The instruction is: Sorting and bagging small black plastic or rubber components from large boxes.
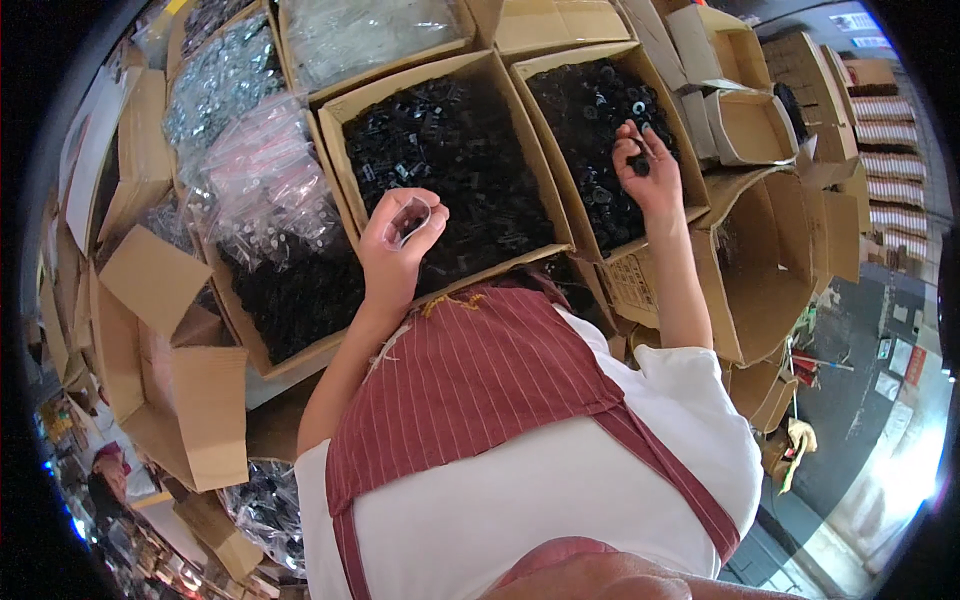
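My left hand [398, 243] holds a small clear plastic bag [410, 218] open above a cardboard box of small black parts [450, 160]. My right hand [645, 165] reaches into the neighbouring cardboard box of black ring-shaped parts [590, 110], fingers pinched around a few black pieces [640, 162]. Both boxes stand side by side in front of me, tilted toward me. A red striped apron over a white shirt fills the lower middle of the view.
A box of filled clear bags [265, 215] sits to the left, with a bag of silvery parts [215, 80] behind it. Empty cardboard boxes [770, 250] stand on the right and at lower left [180, 390]. Another person [105, 480] is at far lower left.
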`<control>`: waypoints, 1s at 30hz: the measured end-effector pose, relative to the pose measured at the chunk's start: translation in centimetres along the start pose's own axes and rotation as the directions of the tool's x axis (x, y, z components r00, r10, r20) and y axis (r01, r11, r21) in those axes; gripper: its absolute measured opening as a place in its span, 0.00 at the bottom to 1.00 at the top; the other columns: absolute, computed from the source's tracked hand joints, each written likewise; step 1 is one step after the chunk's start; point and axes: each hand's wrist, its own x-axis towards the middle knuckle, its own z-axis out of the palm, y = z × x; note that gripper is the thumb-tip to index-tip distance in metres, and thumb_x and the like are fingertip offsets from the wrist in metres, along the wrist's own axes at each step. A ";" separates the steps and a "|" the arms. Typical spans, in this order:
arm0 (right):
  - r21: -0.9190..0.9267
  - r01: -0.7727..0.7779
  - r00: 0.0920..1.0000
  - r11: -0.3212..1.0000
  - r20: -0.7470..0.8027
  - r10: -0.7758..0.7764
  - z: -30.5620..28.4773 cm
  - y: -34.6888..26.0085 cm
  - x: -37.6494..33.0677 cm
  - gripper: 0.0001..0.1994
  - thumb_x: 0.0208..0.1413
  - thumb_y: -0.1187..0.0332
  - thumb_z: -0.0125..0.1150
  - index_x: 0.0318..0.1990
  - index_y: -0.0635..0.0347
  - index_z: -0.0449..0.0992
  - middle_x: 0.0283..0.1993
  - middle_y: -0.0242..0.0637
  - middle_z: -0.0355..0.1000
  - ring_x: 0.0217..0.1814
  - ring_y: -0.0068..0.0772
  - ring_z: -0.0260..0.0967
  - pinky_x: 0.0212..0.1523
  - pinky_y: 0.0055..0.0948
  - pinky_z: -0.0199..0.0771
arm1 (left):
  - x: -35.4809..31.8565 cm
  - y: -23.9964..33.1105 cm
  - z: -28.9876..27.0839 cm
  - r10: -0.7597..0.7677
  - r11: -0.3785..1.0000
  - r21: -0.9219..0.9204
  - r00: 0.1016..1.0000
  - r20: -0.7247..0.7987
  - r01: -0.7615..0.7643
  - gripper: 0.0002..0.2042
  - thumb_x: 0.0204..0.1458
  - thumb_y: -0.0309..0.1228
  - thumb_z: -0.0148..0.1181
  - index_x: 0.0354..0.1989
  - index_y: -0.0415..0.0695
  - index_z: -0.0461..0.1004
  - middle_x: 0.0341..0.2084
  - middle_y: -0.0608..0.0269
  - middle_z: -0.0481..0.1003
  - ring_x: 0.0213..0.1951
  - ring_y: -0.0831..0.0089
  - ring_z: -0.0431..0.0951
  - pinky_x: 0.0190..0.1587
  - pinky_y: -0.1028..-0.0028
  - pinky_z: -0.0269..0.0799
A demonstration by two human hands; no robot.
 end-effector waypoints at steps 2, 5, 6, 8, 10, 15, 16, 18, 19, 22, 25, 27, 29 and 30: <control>0.410 -0.036 0.999 0.911 -0.003 0.041 0.8 2.1 -0.8 0.15 0.67 0.71 0.49 0.53 0.76 0.71 0.52 0.60 0.68 0.49 0.48 0.69 0.47 0.38 0.79 | -0.1 -0.1 0.1 -0.037 0.999 -0.017 0.999 0.003 0.037 0.08 0.56 0.23 0.60 0.44 0.41 0.74 0.36 0.63 0.76 0.43 0.74 0.78 0.50 0.74 0.70; 0.467 -0.032 0.995 0.884 0.099 -0.016 4.9 5.1 -3.1 0.22 0.69 0.66 0.46 0.62 0.78 0.64 0.65 0.63 0.60 0.69 0.54 0.59 0.67 0.48 0.67 | -0.2 0.2 0.2 -0.068 0.997 -0.027 0.998 0.011 0.068 0.08 0.56 0.23 0.61 0.44 0.41 0.75 0.37 0.63 0.77 0.43 0.73 0.78 0.50 0.74 0.70; 0.473 -0.040 0.995 0.880 0.103 -0.010 6.2 6.0 -3.8 0.22 0.69 0.66 0.46 0.62 0.78 0.64 0.65 0.63 0.60 0.69 0.54 0.59 0.67 0.48 0.67 | -0.3 0.1 0.3 -0.068 0.998 -0.018 0.998 0.005 0.068 0.08 0.56 0.23 0.61 0.44 0.41 0.75 0.37 0.63 0.77 0.43 0.73 0.78 0.50 0.74 0.70; 0.292 -0.099 0.953 0.951 0.303 0.007 9.1 7.5 -5.4 0.27 0.70 0.60 0.44 0.66 0.78 0.58 0.72 0.61 0.52 0.76 0.56 0.48 0.74 0.51 0.56 | -0.1 -0.1 0.2 -0.044 0.998 -0.041 0.998 0.041 0.045 0.08 0.56 0.22 0.60 0.44 0.40 0.74 0.37 0.63 0.77 0.44 0.73 0.78 0.50 0.74 0.70; 0.222 -0.165 0.930 0.961 0.359 0.077 11.5 8.9 -6.4 0.32 0.70 0.54 0.45 0.69 0.76 0.54 0.73 0.60 0.49 0.78 0.57 0.43 0.76 0.52 0.50 | -0.1 -0.1 0.3 -0.042 0.999 -0.028 0.997 0.064 0.044 0.08 0.57 0.22 0.60 0.45 0.40 0.74 0.37 0.63 0.77 0.44 0.73 0.78 0.49 0.74 0.71; -0.030 -0.228 0.885 0.973 0.411 0.220 14.1 11.7 -6.6 0.38 0.62 0.55 0.56 0.70 0.75 0.52 0.73 0.61 0.51 0.76 0.58 0.48 0.77 0.50 0.46 | -0.1 -0.8 0.4 -0.004 1.000 -0.023 0.992 0.127 0.007 0.09 0.56 0.20 0.60 0.45 0.39 0.74 0.37 0.64 0.76 0.43 0.75 0.77 0.49 0.76 0.70; -0.075 -0.226 0.865 0.971 0.444 0.235 14.1 12.3 -6.3 0.36 0.59 0.60 0.57 0.69 0.75 0.54 0.72 0.61 0.53 0.76 0.57 0.50 0.77 0.48 0.46 | -0.2 -1.1 0.4 -0.004 1.000 -0.023 0.993 0.121 0.007 0.09 0.56 0.19 0.60 0.44 0.39 0.74 0.37 0.64 0.76 0.43 0.75 0.77 0.49 0.76 0.70; -0.109 -0.262 0.832 0.959 0.478 0.282 14.3 13.0 -6.0 0.34 0.51 0.73 0.52 0.68 0.76 0.57 0.72 0.61 0.53 0.76 0.57 0.50 0.78 0.47 0.47 | -0.3 -0.9 0.6 0.000 1.000 -0.020 0.992 0.123 0.002 0.09 0.56 0.19 0.60 0.44 0.39 0.73 0.37 0.65 0.76 0.43 0.76 0.77 0.49 0.75 0.70; -0.121 -0.276 0.825 0.953 0.479 0.300 14.5 13.4 -5.9 0.34 0.47 0.77 0.50 0.67 0.76 0.58 0.72 0.61 0.54 0.76 0.57 0.50 0.78 0.47 0.47 | -0.4 -0.7 0.6 0.003 1.000 -0.016 0.991 0.135 -0.001 0.08 0.56 0.20 0.61 0.44 0.39 0.73 0.38 0.65 0.76 0.43 0.76 0.77 0.49 0.75 0.71; -0.120 -0.325 0.849 0.938 0.400 0.346 15.2 14.1 -6.0 0.32 0.43 0.81 0.45 0.63 0.76 0.63 0.71 0.62 0.55 0.75 0.58 0.51 0.77 0.48 0.49 | -0.5 -0.9 0.5 -0.003 1.000 0.001 0.989 0.147 0.003 0.09 0.56 0.20 0.61 0.44 0.38 0.73 0.38 0.66 0.75 0.43 0.76 0.77 0.50 0.76 0.70; -0.123 -0.352 0.829 0.928 0.420 0.370 15.3 14.7 -5.6 0.29 0.43 0.82 0.43 0.59 0.76 0.65 0.70 0.62 0.56 0.75 0.58 0.51 0.77 0.50 0.50 | -0.6 -1.0 0.7 -0.013 1.000 -0.003 0.991 0.132 0.014 0.10 0.56 0.22 0.63 0.45 0.39 0.73 0.37 0.66 0.75 0.44 0.77 0.76 0.50 0.76 0.70; -0.162 -0.354 0.828 0.921 0.403 0.389 15.6 15.3 -5.4 0.26 0.42 0.82 0.44 0.55 0.73 0.68 0.68 0.61 0.59 0.74 0.59 0.53 0.76 0.51 0.51 | -0.5 -0.9 0.8 0.050 0.998 0.036 0.984 0.171 -0.057 0.08 0.54 0.20 0.63 0.42 0.39 0.74 0.35 0.66 0.76 0.40 0.79 0.76 0.46 0.77 0.72; -0.244 -0.292 0.802 0.925 0.465 0.376 15.8 16.0 -5.3 0.24 0.42 0.82 0.45 0.51 0.70 0.70 0.66 0.60 0.61 0.73 0.59 0.55 0.77 0.51 0.50 | -0.6 -1.4 0.9 0.002 0.998 0.062 0.988 0.153 -0.011 0.10 0.53 0.21 0.64 0.43 0.39 0.74 0.36 0.65 0.77 0.40 0.78 0.77 0.46 0.76 0.72; -0.253 -0.308 0.795 0.917 0.461 0.394 15.8 16.3 -5.1 0.24 0.42 0.82 0.45 0.51 0.70 0.70 0.66 0.60 0.61 0.73 0.59 0.55 0.77 0.51 0.50 | -0.8 -1.4 1.0 0.012 0.997 0.070 0.983 0.182 -0.025 0.11 0.52 0.22 0.65 0.44 0.39 0.74 0.36 0.64 0.77 0.40 0.78 0.77 0.46 0.75 0.73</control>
